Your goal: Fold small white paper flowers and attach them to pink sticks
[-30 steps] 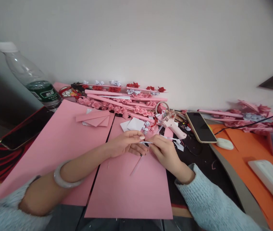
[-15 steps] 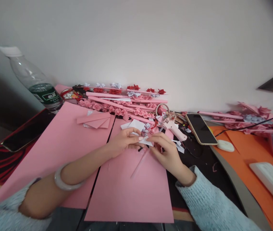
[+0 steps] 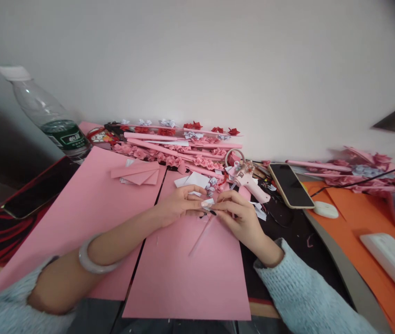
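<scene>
Between my two hands is a small piece of white paper, pinched from both sides above a pink sheet. My left hand grips its left end with thumb and fingers. My right hand closes on the right end, and its fingertips partly hide the paper. Just below, a thin translucent stick lies slanted on the pink sheet. Behind my fingers rest loose white paper pieces and a pink glue gun.
Folded pink papers lie on another pink sheet at left. Paper flower stems are piled along the wall. A water bottle stands far left; a phone, white mouse and orange sheets are at right.
My right fingers have curled in closer around the white paper, and less of it shows now. My left hand stays almost in place.
</scene>
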Tool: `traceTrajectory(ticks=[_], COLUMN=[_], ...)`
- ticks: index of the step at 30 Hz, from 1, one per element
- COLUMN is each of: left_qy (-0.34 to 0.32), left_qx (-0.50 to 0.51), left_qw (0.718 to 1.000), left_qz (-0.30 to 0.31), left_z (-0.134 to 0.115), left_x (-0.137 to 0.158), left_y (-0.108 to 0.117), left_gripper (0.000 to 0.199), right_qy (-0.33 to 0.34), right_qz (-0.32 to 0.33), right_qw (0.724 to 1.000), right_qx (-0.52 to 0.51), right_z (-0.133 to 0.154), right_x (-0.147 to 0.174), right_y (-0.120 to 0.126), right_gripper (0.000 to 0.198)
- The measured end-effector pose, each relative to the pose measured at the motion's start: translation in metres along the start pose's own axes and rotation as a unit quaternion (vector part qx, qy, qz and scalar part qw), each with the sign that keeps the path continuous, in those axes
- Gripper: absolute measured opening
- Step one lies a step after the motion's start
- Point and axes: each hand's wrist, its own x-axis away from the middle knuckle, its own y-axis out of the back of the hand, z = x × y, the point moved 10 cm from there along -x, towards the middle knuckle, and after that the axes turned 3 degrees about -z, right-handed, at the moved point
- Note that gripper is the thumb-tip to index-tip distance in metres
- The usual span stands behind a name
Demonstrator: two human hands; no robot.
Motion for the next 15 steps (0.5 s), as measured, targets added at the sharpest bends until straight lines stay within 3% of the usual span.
traceTrajectory(ticks=[4, 10, 15], left_qy=[0.007, -0.001, 0.005], left_qx=[0.002, -0.026, -0.045], left_qw=[1.000, 1.000, 0.999], left_qz=[0.005, 0.012, 0.012], left_z=[0.002, 0.004, 0.006], left_x=[0.000, 0.000, 0.002], left_y=[-0.001, -0.001, -0.004], left_gripper=[0.036, 0.037, 0.037], right_qy=[-0.026, -0.135, -0.138], right_qz=[-0.005, -0.018, -0.016], right_qw=[1.000, 0.988, 0.984], right_qx=[-0.015, -0.076, -0.112], right_z=[-0.004, -0.024, -0.026], right_x=[-0.001, 0.003, 0.003], right_y=[0.001, -0.002, -0.005], right_gripper=[0.015, 0.009, 0.014])
